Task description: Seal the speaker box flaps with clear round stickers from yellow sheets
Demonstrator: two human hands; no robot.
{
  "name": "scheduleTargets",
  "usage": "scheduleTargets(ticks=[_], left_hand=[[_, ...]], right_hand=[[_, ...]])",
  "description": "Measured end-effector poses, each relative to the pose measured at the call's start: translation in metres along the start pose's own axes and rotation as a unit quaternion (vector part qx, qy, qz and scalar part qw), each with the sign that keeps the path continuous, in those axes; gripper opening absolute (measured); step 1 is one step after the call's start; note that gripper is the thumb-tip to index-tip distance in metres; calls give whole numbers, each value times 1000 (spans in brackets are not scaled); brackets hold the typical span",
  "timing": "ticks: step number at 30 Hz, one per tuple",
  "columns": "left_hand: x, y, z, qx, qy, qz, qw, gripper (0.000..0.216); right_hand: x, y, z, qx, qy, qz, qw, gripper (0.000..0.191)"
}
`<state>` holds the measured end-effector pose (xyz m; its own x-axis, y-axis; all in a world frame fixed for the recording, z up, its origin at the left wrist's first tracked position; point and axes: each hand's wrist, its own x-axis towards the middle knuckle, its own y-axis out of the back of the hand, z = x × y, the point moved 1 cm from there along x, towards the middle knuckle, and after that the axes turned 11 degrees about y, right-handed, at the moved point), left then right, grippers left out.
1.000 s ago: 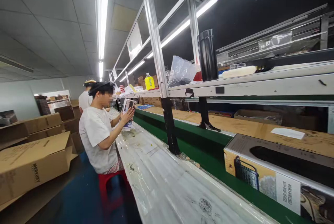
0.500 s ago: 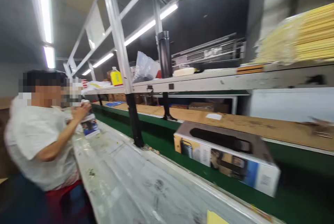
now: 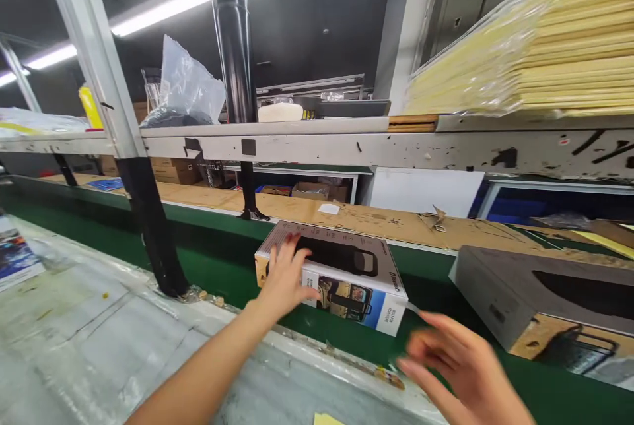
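Observation:
A long printed carton [image 3: 341, 247] with a dark speaker-like product pictured on its top sits on the green conveyor belt [image 3: 218, 260]. My left hand [image 3: 284, 276] grips its left part over the near top edge, fingers spread on the top and thumb against the front. Close to the carton's right front corner is my right hand [image 3: 450, 365], smeared by motion, with thumb and forefinger apart and the other fingers curled. A thin pale strip shows between that corner and the forefinger; I cannot tell what it is.
A second similar carton [image 3: 525, 286] stands on the belt at right. A plastic-covered worktable [image 3: 99, 339] runs along the near side. A black-wrapped post [image 3: 151, 227] rises at left. The shelf [image 3: 317, 144] above bears a black tube [image 3: 235, 49] and yellow sheets [image 3: 569, 49].
The view has swung right, taking the seated co-worker out of sight and bringing in a second carton. Both my hands have come into view, the left one now on the first carton.

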<state>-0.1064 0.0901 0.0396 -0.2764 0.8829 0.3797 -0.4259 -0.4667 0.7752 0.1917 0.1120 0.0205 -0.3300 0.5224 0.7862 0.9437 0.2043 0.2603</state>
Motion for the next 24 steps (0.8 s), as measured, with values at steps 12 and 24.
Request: scheduleTargets(ticks=[12,24], left_hand=[[22,-15,-30,12,6,18,1000,54],[23,-11,-40,-6,11,7,1000,59]], right_hand=[[94,-132,69,-95,125,-163,974,44],[97,-118,72,-248,28,-224,942,91]])
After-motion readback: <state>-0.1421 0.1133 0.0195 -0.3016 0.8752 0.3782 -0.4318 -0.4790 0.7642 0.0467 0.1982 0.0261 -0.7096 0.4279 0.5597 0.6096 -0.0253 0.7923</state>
